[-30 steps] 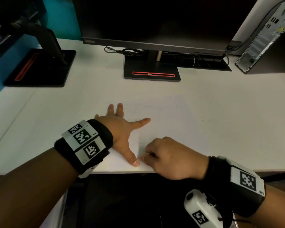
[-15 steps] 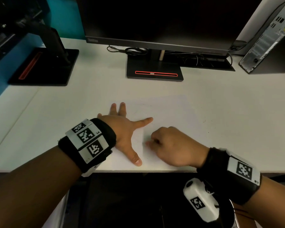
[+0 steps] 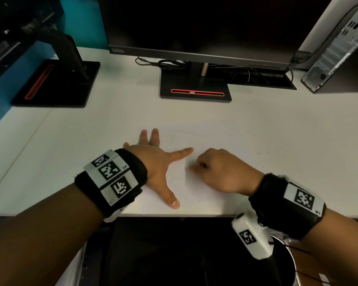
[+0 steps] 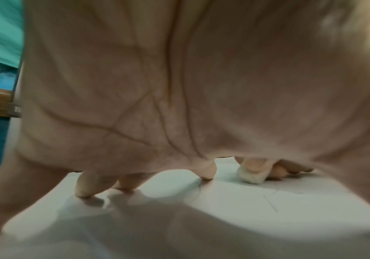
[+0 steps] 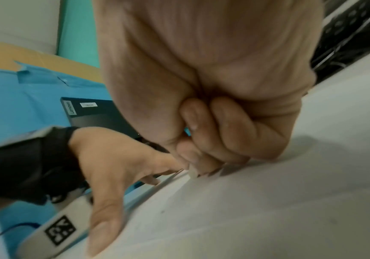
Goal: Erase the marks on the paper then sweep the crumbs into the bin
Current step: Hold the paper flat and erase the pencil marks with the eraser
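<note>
Room: teal wall behind white bench (image 3: 277, 172).
Writing: monitor (image 3: 194, 27) marked "ThinkVision".
Left hand (image 3: 155, 166): spread flat, pressed on paper (image 3: 205, 141) at front edge.
Right hand (image 3: 221, 172): curled, eraser (image 4: 250, 177) pinched against paper.

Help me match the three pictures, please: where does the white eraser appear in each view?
Head: not visible, hidden inside the right hand.
Left wrist: the eraser sits lower right of centre, under the palm, pressed to the paper.
Right wrist: only its tip shows at centre, below the curled fingers.
Shared landmark: the left hand spread flat on the paper.
</note>
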The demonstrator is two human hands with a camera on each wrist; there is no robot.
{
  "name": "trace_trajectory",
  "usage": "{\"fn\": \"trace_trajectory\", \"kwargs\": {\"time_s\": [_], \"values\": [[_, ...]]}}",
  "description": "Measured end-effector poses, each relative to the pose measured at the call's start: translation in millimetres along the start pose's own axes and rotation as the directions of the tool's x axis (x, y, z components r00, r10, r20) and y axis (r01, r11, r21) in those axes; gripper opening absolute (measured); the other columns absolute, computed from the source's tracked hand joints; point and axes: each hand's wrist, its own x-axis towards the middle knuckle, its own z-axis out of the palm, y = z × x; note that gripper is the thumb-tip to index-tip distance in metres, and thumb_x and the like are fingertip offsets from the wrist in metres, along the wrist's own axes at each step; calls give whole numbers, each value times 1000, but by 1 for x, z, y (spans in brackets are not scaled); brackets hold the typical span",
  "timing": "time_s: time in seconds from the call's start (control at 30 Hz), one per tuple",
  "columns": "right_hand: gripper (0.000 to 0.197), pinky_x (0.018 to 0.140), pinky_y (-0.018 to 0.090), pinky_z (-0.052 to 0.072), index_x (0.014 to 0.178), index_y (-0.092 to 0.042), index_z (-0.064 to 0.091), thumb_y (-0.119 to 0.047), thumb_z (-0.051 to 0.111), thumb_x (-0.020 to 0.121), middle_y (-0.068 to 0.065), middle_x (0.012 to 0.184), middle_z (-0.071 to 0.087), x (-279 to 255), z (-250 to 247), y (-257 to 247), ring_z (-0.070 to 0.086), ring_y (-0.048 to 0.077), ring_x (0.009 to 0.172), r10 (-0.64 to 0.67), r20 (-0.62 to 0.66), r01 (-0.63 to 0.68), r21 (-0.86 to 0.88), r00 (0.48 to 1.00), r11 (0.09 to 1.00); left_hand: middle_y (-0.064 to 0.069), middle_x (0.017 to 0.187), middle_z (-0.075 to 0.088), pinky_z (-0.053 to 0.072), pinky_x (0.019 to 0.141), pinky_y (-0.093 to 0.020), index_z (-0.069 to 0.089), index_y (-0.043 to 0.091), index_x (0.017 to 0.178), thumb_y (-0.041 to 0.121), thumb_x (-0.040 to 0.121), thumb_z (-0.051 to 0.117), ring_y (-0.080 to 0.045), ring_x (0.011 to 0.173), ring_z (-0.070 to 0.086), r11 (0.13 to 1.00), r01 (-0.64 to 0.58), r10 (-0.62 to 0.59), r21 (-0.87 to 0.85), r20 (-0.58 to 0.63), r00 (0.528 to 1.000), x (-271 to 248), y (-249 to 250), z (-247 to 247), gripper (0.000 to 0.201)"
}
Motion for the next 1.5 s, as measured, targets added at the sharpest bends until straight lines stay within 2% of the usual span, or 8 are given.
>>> {"fn": "trace_trajectory", "kwargs": {"time_s": [0.17, 0.3, 0.6, 0.7, 0.87, 1.0, 1.13, 1.5], "values": [[50, 59, 29, 39, 74, -3, 57, -40, 46, 106, 7, 69, 56, -8, 8, -3, 48, 16, 60, -76, 133, 78, -6, 988, 997, -18, 154, -44, 7, 112, -77, -34, 73, 128, 87, 43, 77, -46, 143, -35, 1000, -4, 4, 4, -10, 1000, 1, 0, 1, 140], [46, 51, 22, 35, 68, -10, 53, -37, 47, 105, 4, 67, 57, -4, -2, 7, 48, 14, 58, 20, 1, -20, 5, 1000, 1000, -17, 153, -45, 7, 112, -77, -33, 73, 128, 87, 42, 77, -45, 142, -36, 1000, -1, 1, -6, -6, 1000, 0, 0, 0, 140], [48, 53, 26, 33, 63, -14, 48, -37, 48, 105, 0, 61, 52, -4, -2, 9, 47, 14, 56, 21, 19, -21, 14, 1000, 1000, -18, 153, -45, 6, 113, -76, -33, 73, 128, 87, 43, 77, -46, 142, -36, 1000, -1, 1, -8, -4, 1000, -1, 0, 0, 140], [48, 57, 28, 38, 68, -10, 53, -40, 47, 105, 2, 66, 54, -8, 7, -1, 48, 16, 59, -53, 149, 57, -22, 987, 998, -18, 153, -45, 7, 112, -77, -34, 73, 128, 87, 43, 77, -46, 142, -36, 1000, 0, 0, -3, 2, 1000, -1, 0, 0, 140], [47, 54, 26, 33, 64, -13, 49, -36, 47, 106, 0, 63, 54, 1, -1, 1, 48, 14, 58, 1, 28, -1, 2, 1000, 1000, -18, 153, -45, 7, 113, -76, -33, 72, 129, 87, 45, 77, -46, 142, -36, 1000, 1, -1, -1, -2, 1000, -1, 1, 0, 140], [50, 58, 29, 39, 73, -4, 58, -40, 46, 106, 8, 69, 57, -5, 9, -8, 49, 17, 60, -100, 170, 105, -21, 980, 994, -18, 153, -45, 7, 113, -77, -34, 72, 129, 87, 45, 77, -46, 142, -35, 1000, -2, 2, 4, 0, 1000, -1, 1, 0, 139], [47, 52, 23, 34, 69, -8, 53, -37, 46, 106, 6, 66, 56, 1, 3, -4, 48, 15, 58, -37, 38, 37, 2, 999, 999, -18, 153, -45, 7, 112, -77, -34, 73, 128, 87, 44, 77, -46, 143, -35, 1000, -1, 1, 0, -3, 1000, -1, 0, 1, 139], [48, 54, 23, 36, 71, -7, 57, -37, 46, 106, 4, 66, 57, -1, 9, -14, 49, 14, 58, -85, 126, 86, -4, 988, 996, -18, 154, -44, 7, 112, -77, -34, 72, 129, 87, 43, 77, -46, 143, -35, 1000, 4, -4, 1, -5, 1000, 1, 0, 1, 140]]}}
